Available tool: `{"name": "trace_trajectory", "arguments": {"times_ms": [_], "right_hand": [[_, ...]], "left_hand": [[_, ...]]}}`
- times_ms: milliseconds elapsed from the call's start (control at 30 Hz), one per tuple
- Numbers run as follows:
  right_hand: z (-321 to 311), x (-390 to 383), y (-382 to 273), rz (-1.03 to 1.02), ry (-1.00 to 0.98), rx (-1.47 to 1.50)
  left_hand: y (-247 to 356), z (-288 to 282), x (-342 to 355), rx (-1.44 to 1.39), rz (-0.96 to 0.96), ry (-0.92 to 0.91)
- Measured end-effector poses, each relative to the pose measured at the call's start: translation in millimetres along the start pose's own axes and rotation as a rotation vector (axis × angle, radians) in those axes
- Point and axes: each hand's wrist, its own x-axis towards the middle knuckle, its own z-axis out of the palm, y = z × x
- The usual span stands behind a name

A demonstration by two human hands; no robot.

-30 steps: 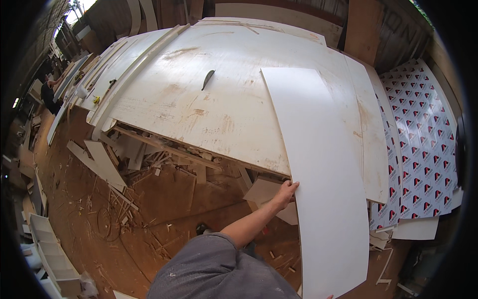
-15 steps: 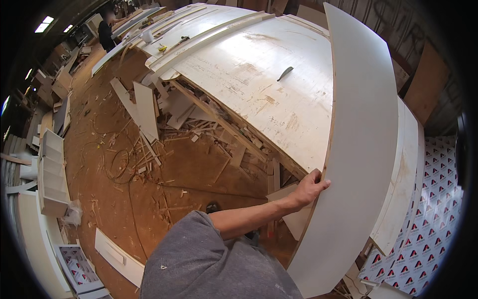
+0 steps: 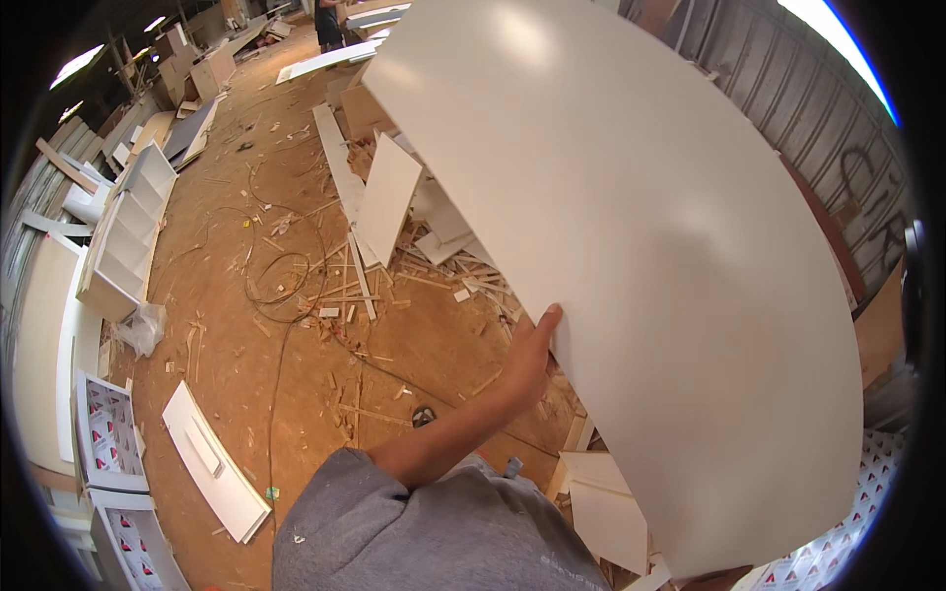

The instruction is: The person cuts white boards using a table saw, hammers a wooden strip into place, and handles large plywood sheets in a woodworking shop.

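Observation:
A large, pale, smooth board (image 3: 631, 256) fills the middle and right of the head view, tilted with its broad face up. My left hand (image 3: 537, 355) is closed on its left edge; the thumb lies on the face and the fingers go out of sight underneath. Below the board's near end a small brown patch shows at the picture's lower rim. It may be part of my right hand or arm, but no fingers can be made out. The board hides most of the worktable behind it.
Offcuts and wood scraps (image 3: 463, 286) litter the brown floor (image 3: 217, 345), with a cable (image 3: 281, 394) running across it. A white flat panel (image 3: 212, 458) lies at the left. Beyond it stands an open white shelf unit (image 3: 128, 231). Another person (image 3: 328, 25) is far back.
The board has swung from nearly on edge to broad face up, moving left over the worktable. My left hand has moved left and away with it, still gripping its edge. The view has shifted too.

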Motion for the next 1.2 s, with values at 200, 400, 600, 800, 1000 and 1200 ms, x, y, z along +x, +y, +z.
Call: {"name": "trace_trajectory", "arguments": {"times_ms": [200,400,600,800,1000,1200], "right_hand": [[115.9,-45.1,-169.4,-0.231,-0.112,0.077],[245.4,-108.4,-347.9,-0.546,-0.234,0.066],[393.6,-211.7,-477.4,-0.639,-0.636,0.141],[527.9,-266.1,-560.9,-0.747,-0.86,0.181],[676.5,-311.4,-643.1,-0.924,-1.034,0.271],[813.9,-365.8,-701.4,-1.168,-1.146,0.227]], "left_hand": [[82.6,-164.1,61.3,-0.274,0.055,0.201],[98.2,-290.7,96.2,-0.423,0.074,0.328],[129.5,-396.5,126.0,-0.595,0.093,0.58],[170.9,-430.7,198.2,-0.62,0.007,0.703],[200.8,-506.0,319.0,-0.703,0.07,0.735],[234.9,-569.8,410.8,-0.741,0.0,0.859]]}}
